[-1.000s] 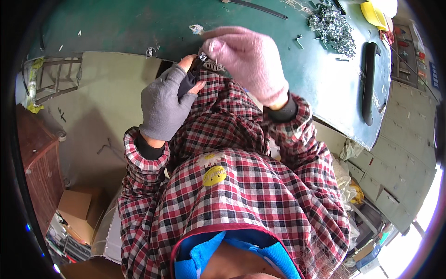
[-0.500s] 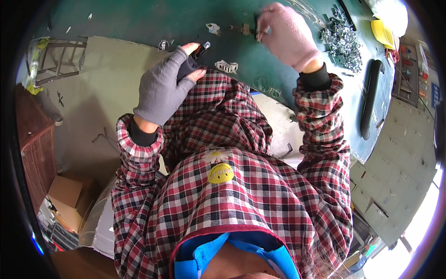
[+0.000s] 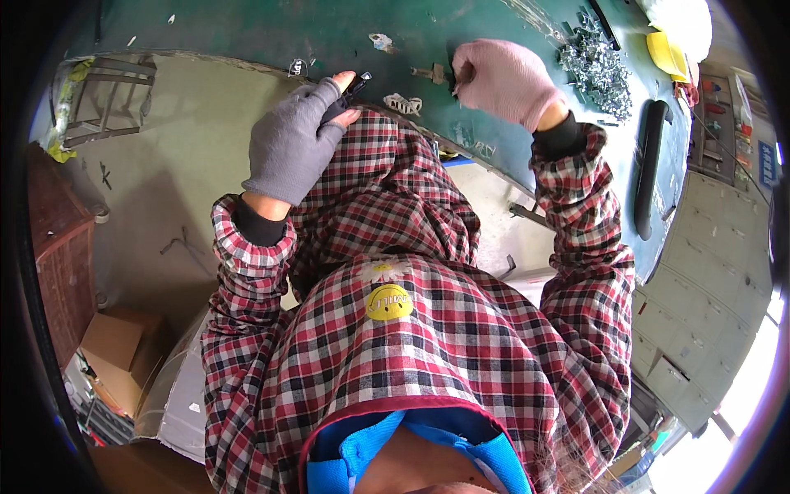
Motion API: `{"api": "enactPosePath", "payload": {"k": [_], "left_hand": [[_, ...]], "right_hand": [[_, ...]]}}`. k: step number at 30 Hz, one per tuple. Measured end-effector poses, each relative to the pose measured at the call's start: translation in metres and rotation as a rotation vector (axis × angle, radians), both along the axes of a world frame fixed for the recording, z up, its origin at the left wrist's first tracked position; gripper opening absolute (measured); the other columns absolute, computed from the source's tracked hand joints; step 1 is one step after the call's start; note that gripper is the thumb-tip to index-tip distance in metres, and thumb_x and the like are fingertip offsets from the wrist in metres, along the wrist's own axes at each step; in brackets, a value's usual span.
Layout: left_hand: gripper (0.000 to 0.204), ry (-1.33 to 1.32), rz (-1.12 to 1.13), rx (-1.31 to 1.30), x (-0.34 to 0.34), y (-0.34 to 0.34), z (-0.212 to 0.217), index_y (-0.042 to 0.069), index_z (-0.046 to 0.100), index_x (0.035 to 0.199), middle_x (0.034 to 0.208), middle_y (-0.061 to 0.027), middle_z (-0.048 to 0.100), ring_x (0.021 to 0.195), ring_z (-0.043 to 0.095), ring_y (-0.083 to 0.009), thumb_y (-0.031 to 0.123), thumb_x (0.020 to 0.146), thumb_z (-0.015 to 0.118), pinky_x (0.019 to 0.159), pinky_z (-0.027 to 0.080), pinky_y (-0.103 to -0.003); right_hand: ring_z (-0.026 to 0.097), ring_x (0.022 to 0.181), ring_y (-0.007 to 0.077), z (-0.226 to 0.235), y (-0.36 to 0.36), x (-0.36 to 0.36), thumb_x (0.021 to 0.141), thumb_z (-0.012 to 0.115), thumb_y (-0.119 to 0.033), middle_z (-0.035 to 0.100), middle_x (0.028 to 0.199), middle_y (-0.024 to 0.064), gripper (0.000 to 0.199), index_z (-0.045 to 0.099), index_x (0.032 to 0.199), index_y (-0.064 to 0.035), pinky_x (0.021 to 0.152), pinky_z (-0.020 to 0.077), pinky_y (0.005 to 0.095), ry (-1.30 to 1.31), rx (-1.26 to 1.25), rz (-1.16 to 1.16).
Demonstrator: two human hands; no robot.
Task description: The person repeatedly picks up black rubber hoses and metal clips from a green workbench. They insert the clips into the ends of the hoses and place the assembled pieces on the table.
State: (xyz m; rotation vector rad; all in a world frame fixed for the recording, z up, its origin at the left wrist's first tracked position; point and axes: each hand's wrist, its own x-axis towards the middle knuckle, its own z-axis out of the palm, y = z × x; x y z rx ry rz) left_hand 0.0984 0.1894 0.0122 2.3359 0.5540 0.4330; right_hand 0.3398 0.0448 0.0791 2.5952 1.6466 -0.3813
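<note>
My left hand (image 3: 292,148), in a grey glove with bare fingertips, pinches a small black piece (image 3: 336,109) between thumb and fingers. A shiny metallic or clear bit (image 3: 360,82) shows at its upper end, just off the table's near edge. My right hand (image 3: 506,82), in a pink glove, is closed in a fist above the green table (image 3: 313,37). A narrow brownish metal tool (image 3: 429,74) with a short crosspiece juts out leftward from beside that fist. The fist hides the rest of it, and its kind is unclear.
A heap of small shiny metal clips (image 3: 597,70) lies right of my right hand. Beyond it are a yellow scoop-like container (image 3: 665,56) and a long black bar (image 3: 652,169). White scraps (image 3: 403,104) dot the near edge. A stool frame (image 3: 111,99) stands left.
My right hand has come nearer to me, the metal tool moving along with it. My left hand keeps its pinch on the black piece and has turned slightly. The view has shifted a little.
</note>
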Motion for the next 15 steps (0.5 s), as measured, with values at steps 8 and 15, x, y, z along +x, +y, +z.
{"api": "enactPosePath", "payload": {"k": [8, 15], "left_hand": [[0.047, 0.003, 0.0, -0.053, -0.002, -0.004, 0.001, 0.021, 0.064, 0.136, 0.109, -0.0091, 0.072, 0.089, 0.072, -0.027, 0.025, 0.091, 0.075, 0.077, 0.056, -0.037], [0.047, -0.005, 0.017, -0.002, -0.002, -0.003, -0.001, 0.022, 0.064, 0.136, 0.108, -0.0089, 0.072, 0.089, 0.072, -0.0276, 0.026, 0.09, 0.075, 0.077, 0.056, -0.038]], "right_hand": [[0.068, 0.081, 0.0351, 0.006, -0.017, -0.014, 0.074, 0.075, -0.017, 0.068, 0.079, 0.0124, 0.014, 0.075, 0.087, -0.0114, 0.075, 0.0559, 0.0434, -0.243, 0.074, 0.187], [0.068, 0.082, 0.0363, 0.015, -0.006, -0.015, 0.066, 0.071, -0.02, 0.069, 0.08, 0.014, 0.017, 0.073, 0.08, -0.0093, 0.073, 0.0553, 0.0431, -0.061, -0.164, 0.074]]}}
